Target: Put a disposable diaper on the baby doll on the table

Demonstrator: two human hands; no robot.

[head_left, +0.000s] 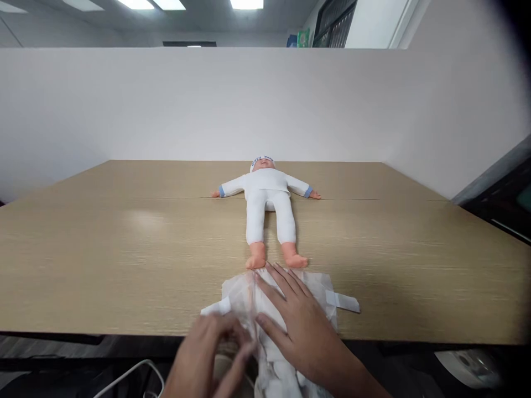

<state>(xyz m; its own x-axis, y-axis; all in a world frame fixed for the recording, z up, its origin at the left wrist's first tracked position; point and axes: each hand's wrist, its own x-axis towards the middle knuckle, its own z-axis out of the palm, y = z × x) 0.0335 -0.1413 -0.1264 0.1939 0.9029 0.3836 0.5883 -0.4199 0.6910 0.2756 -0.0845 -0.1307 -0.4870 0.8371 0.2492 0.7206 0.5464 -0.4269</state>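
Observation:
A white disposable diaper (319,283) lies unfolded at the table's front edge, its lower part hanging over the edge toward me. Its fastening tabs stick out to both sides. My right hand (296,318) rests flat on the middle of the diaper with fingers stretched. At the diaper's left side, my left hand (215,345) is curled, thumb and fingers pinched on its thin side edge; the fingertips are slightly blurred. Just beyond the diaper a baby doll (269,196) in white clothes and a white cap lies on its back, arms spread, bare feet toward me.
The wooden table (124,254) reaches back to a white partition (186,105). A dark screen-like object (506,193) stands at the right. Below the front edge, a white cable (133,369) hangs at the left and a rounded white object (468,367) sits at the right.

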